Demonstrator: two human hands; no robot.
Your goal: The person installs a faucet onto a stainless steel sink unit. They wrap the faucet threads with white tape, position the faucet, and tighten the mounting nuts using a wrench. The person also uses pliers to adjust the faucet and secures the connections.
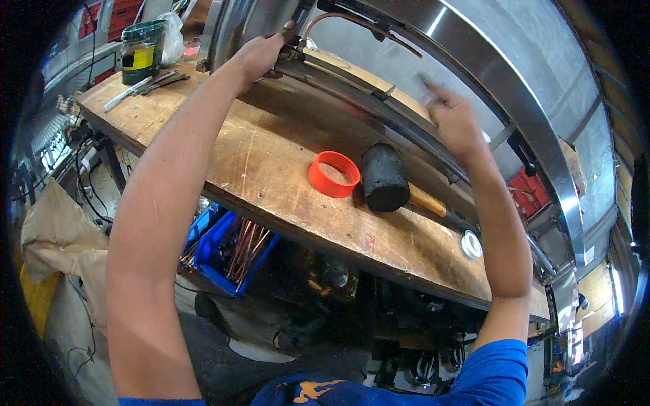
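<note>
A large stainless steel frame (535,88) stands on a wooden workbench (244,152), with a long dark metal bar (379,111) across its near side. My left hand (261,55) is closed around the fitting at the bar's left end, below a thin bent copper tube (338,16). My right hand (455,125) is above the bar's right half, smeared by motion. Something thin and dark shows at its fingertips, too blurred to name. Nearer to me, a black rubber mallet (384,179) with a wooden handle lies beside an orange-red ring (334,174).
At the bench's right front is a white roll (471,245). A dark tub (142,54) with a yellow label stands at the far left, near several thin tools (159,82). Below the bench, a blue bin (233,254) holds copper-coloured rods. A red crate (528,193) shows beyond the frame.
</note>
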